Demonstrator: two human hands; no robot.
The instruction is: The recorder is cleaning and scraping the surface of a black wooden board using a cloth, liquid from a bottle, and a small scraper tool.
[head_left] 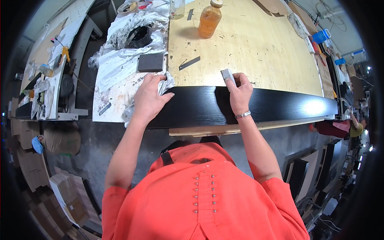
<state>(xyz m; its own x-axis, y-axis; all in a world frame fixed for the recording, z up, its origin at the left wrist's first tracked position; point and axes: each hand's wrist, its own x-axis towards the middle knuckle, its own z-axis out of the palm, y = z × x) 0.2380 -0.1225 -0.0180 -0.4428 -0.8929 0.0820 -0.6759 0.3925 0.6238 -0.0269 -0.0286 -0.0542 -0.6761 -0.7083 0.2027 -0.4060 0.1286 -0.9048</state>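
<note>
A long glossy black board (280, 106) lies across the near edge of a plywood table (256, 48). My left hand (150, 98) rests on the board's left end, fingers spread, with a crumpled white cloth (166, 82) under the fingertips. At the board's far edge near its middle, my right hand (239, 93) pinches a small grey block (227, 75) and presses it against that edge. A metal bracelet sits on the right wrist.
An amber plastic bottle (209, 19) stands at the table's far side. A thin metal blade (189, 63) lies on the plywood. A dark square pad (151, 62) rests on the paint-stained covered bench (116, 76) to the left. Stacked cardboard (68, 196) sits lower left; another person (354, 128) is at the right.
</note>
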